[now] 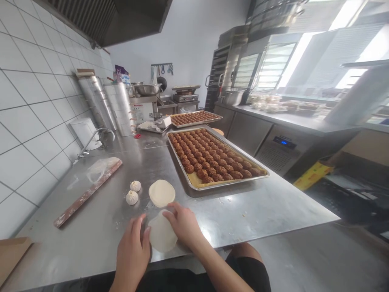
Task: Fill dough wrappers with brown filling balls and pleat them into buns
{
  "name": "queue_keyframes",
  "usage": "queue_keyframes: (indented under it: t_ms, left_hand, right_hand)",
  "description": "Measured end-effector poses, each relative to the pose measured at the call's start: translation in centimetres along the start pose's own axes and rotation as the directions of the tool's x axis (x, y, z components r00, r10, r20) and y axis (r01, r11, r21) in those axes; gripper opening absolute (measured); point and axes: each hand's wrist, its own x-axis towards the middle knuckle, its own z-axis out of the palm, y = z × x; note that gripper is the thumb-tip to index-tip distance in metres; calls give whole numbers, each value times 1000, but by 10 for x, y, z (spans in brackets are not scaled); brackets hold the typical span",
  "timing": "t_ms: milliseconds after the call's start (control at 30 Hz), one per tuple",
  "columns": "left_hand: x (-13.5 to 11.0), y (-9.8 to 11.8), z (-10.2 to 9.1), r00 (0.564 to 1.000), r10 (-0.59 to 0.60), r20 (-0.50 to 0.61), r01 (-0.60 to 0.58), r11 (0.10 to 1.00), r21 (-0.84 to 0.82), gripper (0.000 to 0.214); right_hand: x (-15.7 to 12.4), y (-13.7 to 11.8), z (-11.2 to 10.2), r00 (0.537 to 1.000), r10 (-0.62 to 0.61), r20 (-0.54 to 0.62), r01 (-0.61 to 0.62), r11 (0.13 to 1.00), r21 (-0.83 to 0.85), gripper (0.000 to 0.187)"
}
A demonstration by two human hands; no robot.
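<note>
A round, flat dough wrapper (162,235) lies near the steel table's front edge, between my hands. At its upper right edge, my right hand (185,223) has thumb and index finger closed on the rim. My left hand (133,242) is beside the left edge, thumb and fingers apart, holding nothing. Just beyond lies a small stack of round dough wrappers (162,193). To the left of that stack sit two pleated buns, the nearer bun (131,198) and the farther bun (135,186). A large tray (194,187) of browned meatballs in rows stands to the right.
A flour-dusted wooden bar (88,192) with a plastic bag (100,166) lies on the left. Behind it are a faucet (91,142) and tall metal cylinders (118,109). A second meatball tray (196,118) stands farther back. The steel table (243,219) ends at the front right.
</note>
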Motion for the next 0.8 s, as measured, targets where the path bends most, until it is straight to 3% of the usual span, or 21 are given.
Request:
queue_keyframes:
  t_ms: [33,100,200,267,300,367,433,500,567,600,700,800]
  left_hand:
    - [-3,-5,2,993,118,-21,-115,989,95,34]
    - [-11,-17,7,935,351,59,-355,912,205,31]
    - [-24,-35,14,766,592,251,-643,710,287,48]
    - [-27,-43,17,680,668,301,-732,599,324,57]
    - [-26,-44,17,663,685,301,-747,579,328,57]
    - [-16,-35,15,674,688,270,-737,601,308,52]
    - [6,-7,12,710,665,229,-703,661,262,47]
    - [41,36,14,739,638,216,-673,714,192,40]
    - [84,85,27,706,633,319,-696,705,141,33]
    - [107,108,38,690,610,389,-704,692,163,32]
    - [173,160,81,689,587,425,-711,662,237,30]
    - [208,191,122,724,541,429,-684,643,345,29]
  right_hand:
    - [2,6,-1,1000,-1,12,1,1000,-19,31]
    - [-1,19,-1,1000,-8,26,8,1000,-16,44]
    - [-13,36,2,998,-51,32,50,998,22,52]
    - [-20,40,3,997,-73,27,71,996,46,52]
    - [-22,41,3,997,-79,24,77,996,51,50]
    - [-23,39,2,995,-93,20,92,995,49,44]
    - [-22,37,0,992,-122,17,121,992,33,35]
    - [-21,37,-1,988,-155,2,155,988,12,27]
    - [-20,41,1,985,-171,-25,171,985,-8,23]
    - [-19,43,2,984,-176,-36,176,984,-15,23]
    - [-16,51,3,981,-193,-14,193,981,-28,30]
    - [-23,51,-15,965,-244,95,246,969,-7,22]
